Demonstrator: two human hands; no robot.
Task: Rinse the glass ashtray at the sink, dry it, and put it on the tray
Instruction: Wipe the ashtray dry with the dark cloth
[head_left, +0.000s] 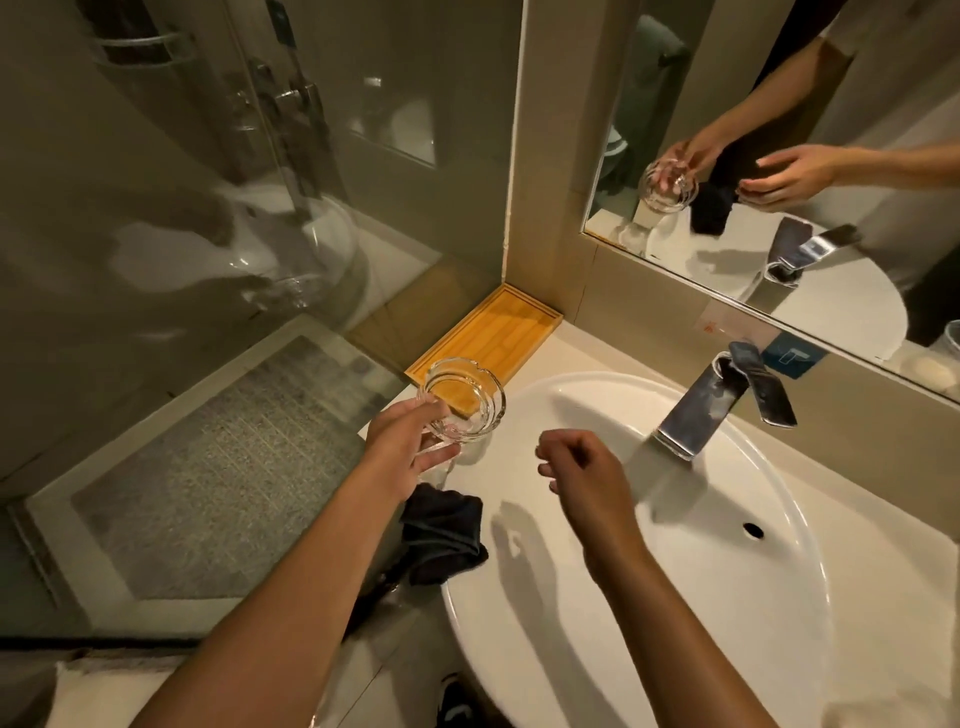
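Left hand (402, 441) is gripping the glass ashtray (462, 400) by its rim, left of centre frame, over the wooden tray's (519, 322) near corner. Right hand (582, 467) is hanging loosely curled, holding nothing. Ashtray is appearing rigid, breakable, likely slippery; rim grip is advisable

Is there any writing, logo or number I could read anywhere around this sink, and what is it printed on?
No text here can be read.
White sticker on the mirror's lower edge: a small red mark, too blurred to read.
Blue card behind the tap: a pale shape, perhaps a logo, too blurred to read.
Glass ashtray, wooden tray, basin and dark cloth: no writing visible.
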